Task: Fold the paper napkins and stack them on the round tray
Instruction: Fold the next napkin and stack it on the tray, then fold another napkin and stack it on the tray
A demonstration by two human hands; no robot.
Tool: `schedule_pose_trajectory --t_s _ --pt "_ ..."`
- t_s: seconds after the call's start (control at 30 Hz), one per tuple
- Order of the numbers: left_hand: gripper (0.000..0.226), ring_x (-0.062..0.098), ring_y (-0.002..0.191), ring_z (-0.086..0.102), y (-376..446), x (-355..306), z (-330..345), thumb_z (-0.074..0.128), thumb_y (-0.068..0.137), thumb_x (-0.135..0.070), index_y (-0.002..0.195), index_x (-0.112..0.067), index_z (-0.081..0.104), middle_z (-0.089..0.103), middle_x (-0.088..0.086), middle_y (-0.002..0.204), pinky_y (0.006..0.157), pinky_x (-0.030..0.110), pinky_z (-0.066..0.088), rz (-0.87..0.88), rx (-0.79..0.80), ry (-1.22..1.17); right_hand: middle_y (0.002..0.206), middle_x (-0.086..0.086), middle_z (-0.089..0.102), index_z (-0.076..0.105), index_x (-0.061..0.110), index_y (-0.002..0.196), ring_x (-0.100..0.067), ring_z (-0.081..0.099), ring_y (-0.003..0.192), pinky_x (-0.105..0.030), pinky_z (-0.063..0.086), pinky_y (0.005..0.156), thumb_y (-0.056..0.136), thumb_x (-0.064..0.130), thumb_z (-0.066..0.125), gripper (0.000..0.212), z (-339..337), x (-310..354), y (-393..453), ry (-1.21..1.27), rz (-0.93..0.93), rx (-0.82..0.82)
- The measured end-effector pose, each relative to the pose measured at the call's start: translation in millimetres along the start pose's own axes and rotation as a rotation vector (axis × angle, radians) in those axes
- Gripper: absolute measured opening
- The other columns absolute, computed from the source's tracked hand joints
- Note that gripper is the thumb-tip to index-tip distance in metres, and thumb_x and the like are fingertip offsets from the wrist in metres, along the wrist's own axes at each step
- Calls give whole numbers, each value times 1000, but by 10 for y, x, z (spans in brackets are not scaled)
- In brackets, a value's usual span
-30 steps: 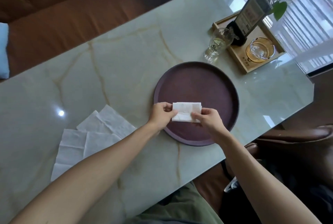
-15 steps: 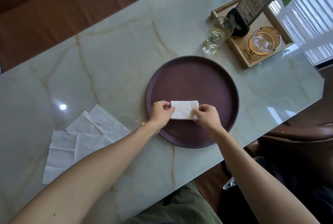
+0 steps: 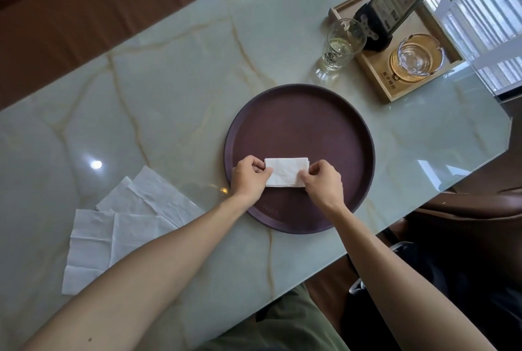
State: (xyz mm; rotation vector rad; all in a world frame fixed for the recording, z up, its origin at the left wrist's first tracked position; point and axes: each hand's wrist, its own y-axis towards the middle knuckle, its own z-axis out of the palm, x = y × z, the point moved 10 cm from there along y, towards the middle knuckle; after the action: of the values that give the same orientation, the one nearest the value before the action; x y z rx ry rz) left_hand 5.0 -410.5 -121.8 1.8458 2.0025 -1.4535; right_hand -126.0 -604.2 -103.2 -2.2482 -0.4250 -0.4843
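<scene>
A folded napkin [image 3: 285,172], a crinkled white rectangle, lies inside the near part of the round, matte plum tray [image 3: 300,102]. The left hand [image 3: 250,177] and right hand [image 3: 322,181] pinch its short ends with curled fingers. Flat unfolded napkins [image 3: 127,218] overlap on the glossy veined marble table [image 3: 169,82], left of the tray.

White folded napkin [image 3: 285,171] flat on dark round tray [image 3: 305,124]
</scene>
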Motion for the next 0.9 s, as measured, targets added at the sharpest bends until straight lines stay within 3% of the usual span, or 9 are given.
schedule_pose_trajectory --t_s 0.1,0.2,0.37,0.57,0.73,0.8,0.9 --pt "25 18 67 69 21 54 -8 82 77 -28 77 -21 58 63 -6 64 65 31 53 -21 -11 -4 86 8 65 57 19 91 -17 62 79 -36 51 69 86 36 62 18 -15 -45 9 -1 23 -17" --pt "28 24 70 72 33 54 3 82 78 -29 75 -24 55 67 -1 66 68 37 56 -12 10 11 87 6 65 57 19 92 -20 63 81 -36 50 71 85 38 63 21 -30 -80 16 -8 40 -23" --pt "28 25 71 73 16 75 -46 80 81 -27 72 -26 53 64 -3 66 69 38 58 -28 2 -8 92 2 67 58 18 90 -24 63 85 -34 47 71 87 31 59 14 -78 -132 2 -24 67 -35" --pt "22 19 58 69 -39 33 -251 75 88 -20 75 -20 57 59 -4 64 58 27 51 -12 9 -117 94 0 67 62 16 93 -26 61 87 -33 46 75 89 24 54 12 -270 -16 -119 -82 51 -111" --pt "14 9 69 61 -150 109 -789 76 86 -27 90 -16 69 63 -10 74 69 24 44 61 -26 -76 93 7 68 62 20 95 -19 64 86 -33 51 72 89 28 55 12 -86 506 -324 -37 -133 -46" --pt "18 14 77 65 -203 257 -1044 77 86 -27 96 -13 71 69 -4 83 72 23 45 49 -34 -85 91 9 67 63 19 98 -16 63 85 -27 48 66 89 27 57 13 100 812 -443 -61 -212 12" --pt "27 21 95 69 -303 550 -1447 79 85 -29 104 -11 71 73 5 101 86 30 53 27 -37 -84 83 12 64 62 16 98 -18 63 84 -33 51 72 88 28 64 15 500 1243 -665 -129 -320 121"
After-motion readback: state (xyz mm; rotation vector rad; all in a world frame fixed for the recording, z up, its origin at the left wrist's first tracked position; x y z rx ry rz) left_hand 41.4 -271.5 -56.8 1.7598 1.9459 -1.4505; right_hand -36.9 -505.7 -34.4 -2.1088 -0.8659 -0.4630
